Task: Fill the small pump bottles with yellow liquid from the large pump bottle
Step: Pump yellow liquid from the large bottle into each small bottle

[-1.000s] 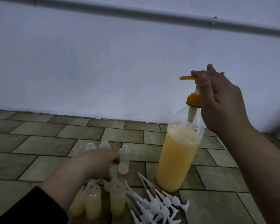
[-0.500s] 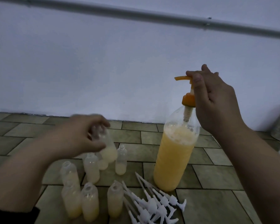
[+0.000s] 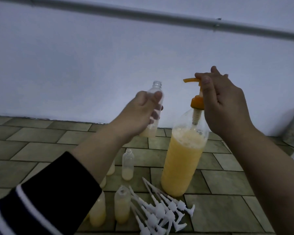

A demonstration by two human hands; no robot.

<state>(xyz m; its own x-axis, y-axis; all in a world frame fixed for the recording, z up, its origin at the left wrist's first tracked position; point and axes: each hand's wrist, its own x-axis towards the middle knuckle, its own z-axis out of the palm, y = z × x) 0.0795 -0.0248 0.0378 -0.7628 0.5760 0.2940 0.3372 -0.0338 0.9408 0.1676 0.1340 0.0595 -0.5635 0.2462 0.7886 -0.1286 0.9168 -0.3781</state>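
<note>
Head view looks down on a floor of grey-green stone tiles (image 3: 227,216) at the foot of a pale wall (image 3: 92,61), where a grey pipe (image 3: 143,15) runs across the top. A large clear plastic bottle of yellow liquid (image 3: 182,165) stands upright on the tiles, capped by an orange pump head (image 3: 196,92) whose spout points left. The right hand (image 3: 222,100) rests on top of that pump, thumb and fingers closed around its top. The left hand (image 3: 141,114), reaching out of a dark sleeve with white stripes (image 3: 46,200), is clamped around a small clear plastic bottle (image 3: 154,106), held upright in the air, left of the spout and apart from it, its open neck uppermost and a little pale liquid in its bottom. On the tiles below stand more small open bottles (image 3: 128,164), some nearly full, one only a little filled; a few are partly hidden behind the left forearm, so their number is unclear. Just beside the large bottle's base lies a loose heap of white plastic pump tops with long dip tubes (image 3: 161,212).
</note>
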